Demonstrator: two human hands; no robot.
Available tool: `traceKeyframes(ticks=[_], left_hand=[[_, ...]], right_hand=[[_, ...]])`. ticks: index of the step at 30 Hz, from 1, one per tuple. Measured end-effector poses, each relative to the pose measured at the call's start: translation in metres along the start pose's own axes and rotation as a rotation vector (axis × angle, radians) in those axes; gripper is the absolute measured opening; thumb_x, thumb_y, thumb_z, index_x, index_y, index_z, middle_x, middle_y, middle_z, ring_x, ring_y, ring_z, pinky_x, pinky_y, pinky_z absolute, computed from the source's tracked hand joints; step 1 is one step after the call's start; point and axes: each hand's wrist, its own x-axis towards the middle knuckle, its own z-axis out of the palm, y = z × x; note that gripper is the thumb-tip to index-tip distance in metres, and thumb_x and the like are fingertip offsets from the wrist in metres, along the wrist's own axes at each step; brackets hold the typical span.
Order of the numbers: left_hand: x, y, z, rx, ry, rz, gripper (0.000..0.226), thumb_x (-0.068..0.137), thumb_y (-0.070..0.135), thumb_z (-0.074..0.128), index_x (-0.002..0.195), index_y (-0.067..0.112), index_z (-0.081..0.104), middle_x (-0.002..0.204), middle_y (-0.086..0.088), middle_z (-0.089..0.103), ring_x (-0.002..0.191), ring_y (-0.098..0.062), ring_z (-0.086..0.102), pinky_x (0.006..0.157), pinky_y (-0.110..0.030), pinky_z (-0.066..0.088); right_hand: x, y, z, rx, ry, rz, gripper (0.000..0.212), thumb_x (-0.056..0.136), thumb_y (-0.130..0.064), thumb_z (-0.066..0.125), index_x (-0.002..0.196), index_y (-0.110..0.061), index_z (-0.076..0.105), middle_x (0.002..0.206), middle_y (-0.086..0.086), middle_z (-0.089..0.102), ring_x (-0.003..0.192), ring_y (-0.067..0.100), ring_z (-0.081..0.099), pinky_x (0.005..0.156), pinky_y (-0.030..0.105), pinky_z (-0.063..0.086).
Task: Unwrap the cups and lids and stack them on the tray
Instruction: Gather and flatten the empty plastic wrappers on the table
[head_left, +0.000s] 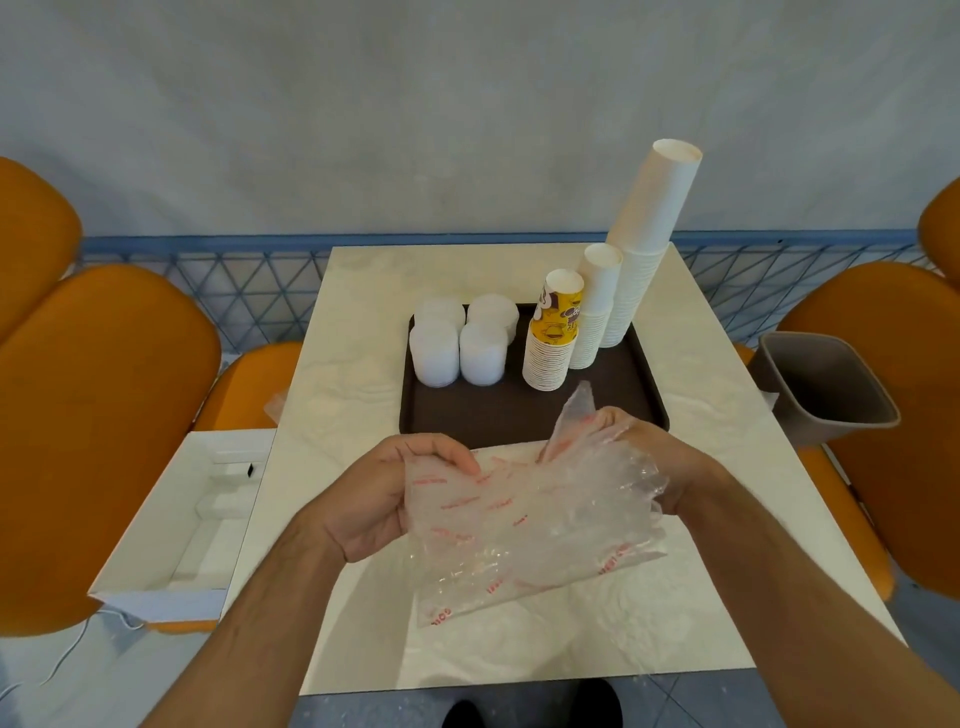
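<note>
Both hands, left and right, are being pinched on an emptied wrapper, probably destined for the bin at two o'clock.

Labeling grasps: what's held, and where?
Both hands grip the empty plastic wrapper: left hand its left edge, right hand its bunched right end.

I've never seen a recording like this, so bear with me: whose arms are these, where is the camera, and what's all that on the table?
No machine here: a person wears a camera on the head, looking down at their own hands. The left hand and right hand both grip an emptied clear plastic wrapper. On the white table sits a dark tray holding four lid stacks and three stacks of paper cups. A grey bin stands to the right.
</note>
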Motion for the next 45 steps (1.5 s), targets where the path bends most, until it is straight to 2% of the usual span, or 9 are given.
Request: traceKeyframes(ticks=[2, 6, 11, 14, 19, 26, 29, 33, 45], left_hand=[[-0.001, 0.001, -0.007, -0.088, -0.112, -0.002, 0.020, 0.085, 0.014, 0.061, 0.075, 0.008, 0.078, 0.091, -0.012, 0.073, 0.086, -0.024, 0.072, 0.069, -0.031, 0.059], [0.000, 0.009, -0.014, -0.080, -0.324, -0.206, 0.053, 0.063, 0.053, 0.078, 0.087, 0.006, 0.080, 0.103, -0.014, 0.074, 0.095, -0.024, 0.071, 0.081, -0.034, 0.058], [0.014, 0.015, 0.001, 0.206, -0.450, -0.253, 0.033, 0.093, -0.005, 0.057, 0.121, 0.008, 0.070, 0.125, -0.011, 0.067, 0.113, -0.024, 0.065, 0.092, -0.032, 0.054], [0.013, 0.014, 0.008, 0.300, -0.289, -0.179, 0.042, 0.086, -0.006, 0.068, 0.123, 0.013, 0.070, 0.120, 0.000, 0.071, 0.110, -0.014, 0.067, 0.088, -0.029, 0.056], [0.021, -0.005, 0.020, 0.313, 0.172, 0.046, 0.046, 0.081, -0.002, 0.077, 0.119, 0.024, 0.071, 0.121, 0.005, 0.069, 0.094, -0.003, 0.071, 0.078, -0.029, 0.060], [0.023, -0.018, 0.043, 0.174, 0.296, 0.236, 0.058, 0.081, -0.001, 0.075, 0.127, 0.035, 0.065, 0.121, 0.009, 0.070, 0.110, -0.013, 0.068, 0.088, -0.039, 0.058], [0.020, -0.018, 0.043, 0.034, 0.303, 0.250, 0.063, 0.081, -0.002, 0.076, 0.132, 0.032, 0.062, 0.117, 0.008, 0.072, 0.108, -0.017, 0.069, 0.088, -0.045, 0.059], [0.020, -0.021, 0.046, -0.034, 0.329, 0.274, 0.062, 0.080, -0.005, 0.075, 0.129, 0.031, 0.064, 0.115, 0.011, 0.071, 0.105, -0.016, 0.069, 0.083, -0.043, 0.060], [0.007, -0.011, 0.021, 0.226, 0.058, 0.256, 0.069, 0.069, -0.019, 0.078, 0.121, 0.025, 0.068, 0.116, 0.011, 0.070, 0.107, -0.014, 0.069, 0.080, -0.033, 0.059]], right_hand=[[0.000, -0.008, -0.002, -0.011, -0.018, -0.003, 0.062, 0.100, 0.007, 0.042, 0.057, -0.022, 0.077, 0.060, -0.007, 0.069, 0.059, 0.010, 0.066, 0.056, 0.018, 0.054], [0.001, -0.029, 0.003, -0.009, -0.078, -0.051, 0.045, 0.087, 0.017, 0.050, 0.071, -0.010, 0.081, 0.084, 0.011, 0.077, 0.080, 0.012, 0.073, 0.082, 0.028, 0.061], [0.006, -0.037, 0.010, -0.186, -0.213, -0.067, 0.057, 0.081, 0.028, 0.041, 0.076, -0.011, 0.082, 0.097, 0.019, 0.075, 0.090, 0.027, 0.072, 0.088, 0.049, 0.059], [0.005, -0.040, -0.004, -0.233, -0.105, -0.128, 0.045, 0.086, 0.017, 0.051, 0.089, -0.017, 0.080, 0.120, 0.004, 0.072, 0.116, 0.021, 0.066, 0.095, 0.033, 0.056], [0.002, -0.041, 0.026, -0.551, 0.640, -0.435, 0.022, 0.087, -0.021, 0.070, 0.095, -0.041, 0.072, 0.135, -0.016, 0.049, 0.122, -0.007, 0.046, 0.105, 0.032, 0.040], [0.006, 0.002, 0.082, -0.566, 0.760, -0.308, 0.037, 0.083, -0.034, 0.068, 0.111, -0.057, 0.063, 0.165, -0.019, -0.002, 0.153, 0.015, 0.003, 0.114, 0.054, 0.024], [-0.001, 0.000, 0.071, -0.082, 0.613, -0.234, 0.029, 0.088, -0.021, 0.076, 0.105, -0.044, 0.074, 0.159, -0.025, 0.014, 0.147, 0.005, 0.025, 0.112, 0.041, 0.040], [-0.008, -0.002, 0.063, 0.627, 0.179, -0.092, 0.037, 0.091, -0.007, 0.066, 0.125, -0.019, 0.068, 0.135, 0.010, 0.064, 0.120, 0.032, 0.065, 0.093, 0.045, 0.058], [-0.009, -0.005, 0.045, 0.424, 0.070, -0.196, 0.066, 0.083, 0.023, 0.061, 0.132, -0.021, 0.066, 0.135, 0.004, 0.065, 0.120, 0.031, 0.065, 0.093, 0.049, 0.058]])
